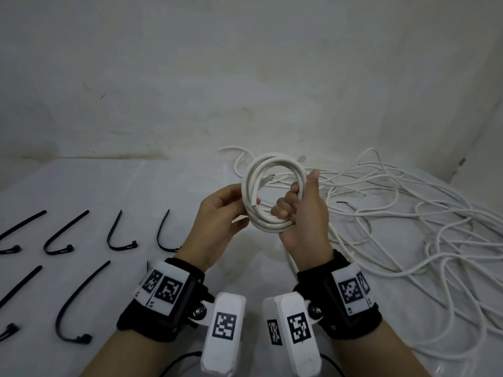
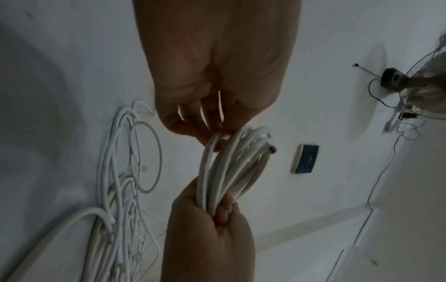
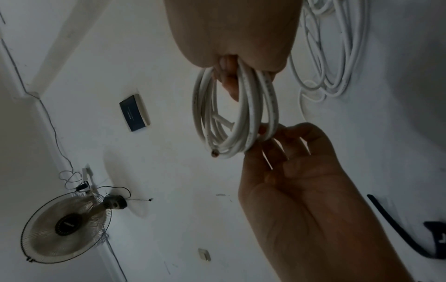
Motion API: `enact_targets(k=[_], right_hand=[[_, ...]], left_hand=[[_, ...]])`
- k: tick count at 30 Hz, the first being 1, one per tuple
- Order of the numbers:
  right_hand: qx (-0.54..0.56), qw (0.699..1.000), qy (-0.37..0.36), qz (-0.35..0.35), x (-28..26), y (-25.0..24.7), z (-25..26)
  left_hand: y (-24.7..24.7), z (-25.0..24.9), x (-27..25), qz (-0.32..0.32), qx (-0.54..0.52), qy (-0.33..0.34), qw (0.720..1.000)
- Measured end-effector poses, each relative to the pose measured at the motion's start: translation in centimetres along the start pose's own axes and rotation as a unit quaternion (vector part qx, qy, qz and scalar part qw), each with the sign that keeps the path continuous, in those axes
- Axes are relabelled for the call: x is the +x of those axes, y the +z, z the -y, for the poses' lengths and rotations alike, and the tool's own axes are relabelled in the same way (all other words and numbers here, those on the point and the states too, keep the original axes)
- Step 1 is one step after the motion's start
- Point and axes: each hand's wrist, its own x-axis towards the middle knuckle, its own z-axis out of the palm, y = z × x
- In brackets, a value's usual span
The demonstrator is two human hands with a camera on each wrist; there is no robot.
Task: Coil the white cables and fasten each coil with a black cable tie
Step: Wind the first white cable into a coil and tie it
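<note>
A white cable coil [image 1: 272, 170] of several thick loops is held upright above the table. My right hand [image 1: 299, 197] grips its lower right part, fingers curled through the ring and thumb up along the outside. My left hand [image 1: 235, 210] pinches the coil's left side between thumb and fingers, near the cut cable end [image 1: 254, 204]. In the right wrist view the coil [image 3: 231, 118] hangs from my right hand [image 3: 231, 47], with my left hand's fingers [image 3: 284, 137] on its rim. Several black cable ties [image 1: 119, 235] lie in two rows at the left.
A tangled pile of loose white cables [image 1: 408, 213] spreads over the table's right side, up to the wall corner. The white wall [image 1: 245, 77] stands close behind. One black tie [image 3: 398, 229] shows beyond my left hand in the right wrist view.
</note>
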Motion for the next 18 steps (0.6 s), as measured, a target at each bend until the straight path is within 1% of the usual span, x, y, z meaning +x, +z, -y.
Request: enact_targets(k=[3,6,7,8,10,12,14,16,18], right_hand=[[-0.021,1.000,-0.011,-0.013,0.0,0.0,-0.1],[-0.053,0.997,-0.041,-0.029,-0.1,0.1,-0.1],[-0.069,0.996,-0.052,-0.031,-0.1,0.1,-0.2],[-0.084,0.994,-0.061,-0.030,-0.2,0.2,-0.3],[-0.114,0.991,-0.069,-0.016,-0.3,0.2,-0.9],[-0.148,0.987,-0.061,0.016,-0.3,0.0,-1.4],[-0.181,0.980,-0.058,0.055,-0.2,-0.2,-1.7],[-0.236,0.963,-0.098,0.081,-0.2,-0.4,-1.3],[-0.310,0.932,-0.162,0.097,-0.3,-0.5,-1.0]], left_hand=[[0.1,-0.2,0.0,0.015,-0.056,-0.014,0.998],[0.2,-0.6,-0.1,0.051,-0.161,-0.050,0.984],[0.3,-0.7,-0.2,0.057,-0.173,-0.054,0.982],[0.5,-0.7,-0.2,0.053,-0.162,-0.047,0.984],[0.7,-0.5,-0.2,0.025,-0.117,-0.014,0.993],[0.7,-0.4,0.0,-0.009,-0.091,0.010,0.996],[0.3,-0.4,0.2,-0.024,-0.083,0.009,0.996],[0.0,-0.4,0.3,-0.026,-0.085,0.007,0.996],[-0.1,-0.4,0.3,-0.023,-0.102,0.005,0.995]])
